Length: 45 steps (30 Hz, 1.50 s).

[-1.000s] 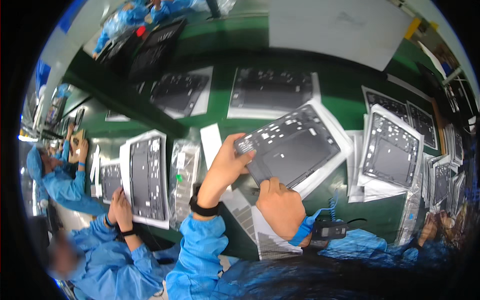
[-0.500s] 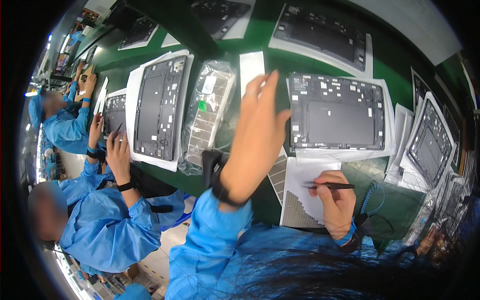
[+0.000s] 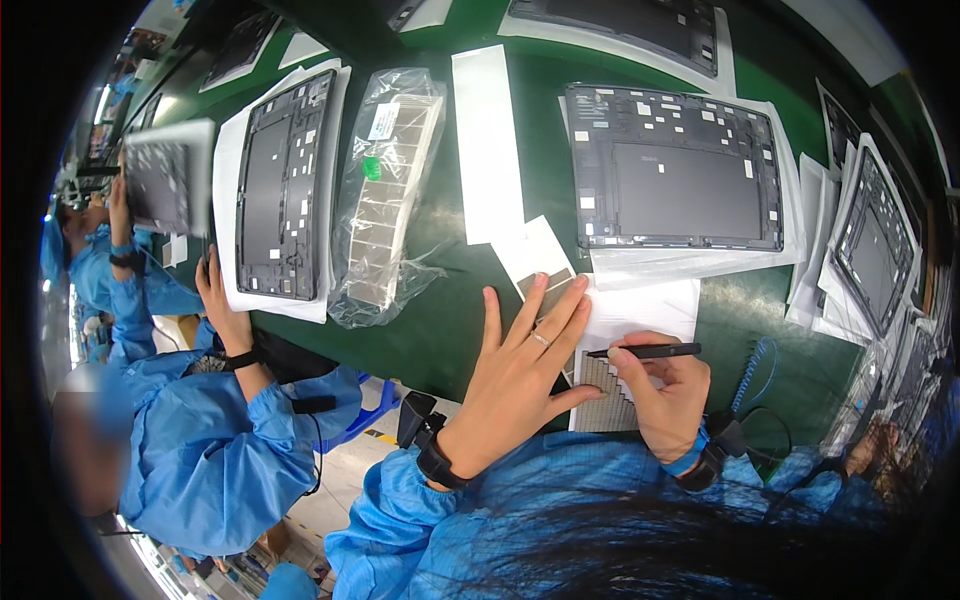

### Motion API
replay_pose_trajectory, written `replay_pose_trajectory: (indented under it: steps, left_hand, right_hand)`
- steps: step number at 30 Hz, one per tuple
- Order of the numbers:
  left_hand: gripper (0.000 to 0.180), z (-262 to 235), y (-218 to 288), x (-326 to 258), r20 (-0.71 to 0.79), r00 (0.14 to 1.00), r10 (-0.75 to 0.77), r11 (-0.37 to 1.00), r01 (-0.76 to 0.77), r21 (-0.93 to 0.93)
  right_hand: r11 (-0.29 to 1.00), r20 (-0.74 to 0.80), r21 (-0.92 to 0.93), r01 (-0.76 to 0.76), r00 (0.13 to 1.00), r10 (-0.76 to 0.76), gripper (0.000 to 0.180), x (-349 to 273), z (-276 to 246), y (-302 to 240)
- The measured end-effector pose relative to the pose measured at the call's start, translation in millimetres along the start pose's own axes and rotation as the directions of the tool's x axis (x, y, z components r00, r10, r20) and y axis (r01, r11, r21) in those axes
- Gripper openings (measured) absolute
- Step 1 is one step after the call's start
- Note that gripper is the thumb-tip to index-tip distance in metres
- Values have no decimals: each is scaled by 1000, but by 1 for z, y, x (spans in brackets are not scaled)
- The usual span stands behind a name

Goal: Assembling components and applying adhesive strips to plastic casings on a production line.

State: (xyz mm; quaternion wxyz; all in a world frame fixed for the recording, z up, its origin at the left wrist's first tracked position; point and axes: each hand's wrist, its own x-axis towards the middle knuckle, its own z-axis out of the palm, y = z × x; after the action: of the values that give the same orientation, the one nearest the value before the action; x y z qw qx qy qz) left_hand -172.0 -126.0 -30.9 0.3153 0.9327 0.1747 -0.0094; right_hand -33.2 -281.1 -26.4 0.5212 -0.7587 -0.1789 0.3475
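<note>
Sticker sheet (image 3: 608, 415), at the frame's lower centre, is apparently steadied by the spread left hand (image 3: 512, 385) overlapping its left edge; black tweezers (image 3: 668, 351) are pinched in the right hand (image 3: 668, 397), pointed leftward, seemingly to reach the stepped rows.

Green tabletop (image 3: 415, 345), blue stool (image 3: 374, 413) near its edge, pale floor (image 3: 345, 468) below.
</note>
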Motion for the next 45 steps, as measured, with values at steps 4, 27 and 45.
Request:
replay_pose_trajectory:
  steps: [4, 27, 45]
  left_hand:
    - [109, 2, 0, -2, 0, 1000, 2, 1000, -2, 4]
    - [84, -38, 41, 128, -214, 974, 68, 993, -86, -77]
    - [100, -21, 31, 192, -149, 982, -114, 987, 129, 99]
  right_hand:
    - [1000, -19, 13, -19, 1000, 19, 21, -2, 4, 0]
    - [942, -181, 213, 259, 958, -223, 22, 197, -60, -69]
    - [950, -212, 149, 274, 947, -240, 18, 250, -15, -60]
